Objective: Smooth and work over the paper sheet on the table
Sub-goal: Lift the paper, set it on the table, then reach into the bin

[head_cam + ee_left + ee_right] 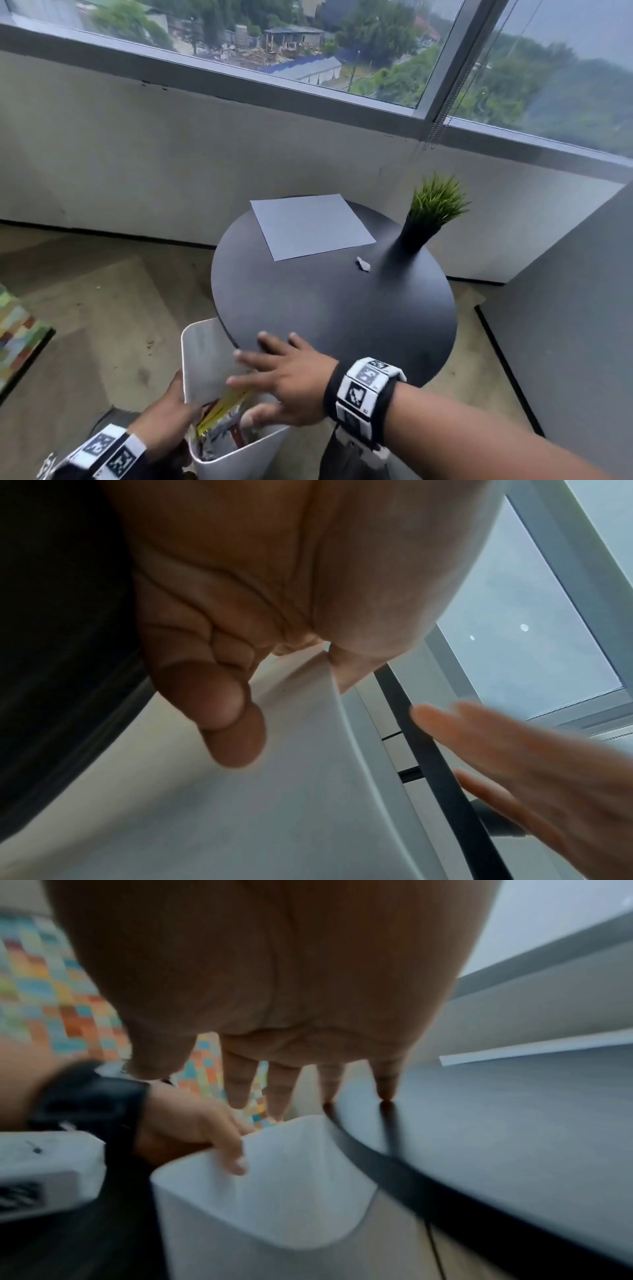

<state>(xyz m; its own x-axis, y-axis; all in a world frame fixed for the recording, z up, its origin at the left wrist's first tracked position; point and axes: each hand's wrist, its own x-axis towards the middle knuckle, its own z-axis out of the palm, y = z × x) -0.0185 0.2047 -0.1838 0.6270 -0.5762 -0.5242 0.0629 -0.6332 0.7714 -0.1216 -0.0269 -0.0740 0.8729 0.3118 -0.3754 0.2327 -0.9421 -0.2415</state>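
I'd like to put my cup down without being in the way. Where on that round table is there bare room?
The black table is bare across its near half, between the paper sheet, the small paper scrap and the right hand at the near edge. The far side is crowded: sheet beside potted plant. The left hand grips the white bin.

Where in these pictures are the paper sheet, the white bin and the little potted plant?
paper sheet (310,226): head view, middle of the flat sheet.
white bin (202,346): head view, inner wall below the rim.
potted plant (436,202): head view, green tuft above the dark pot.
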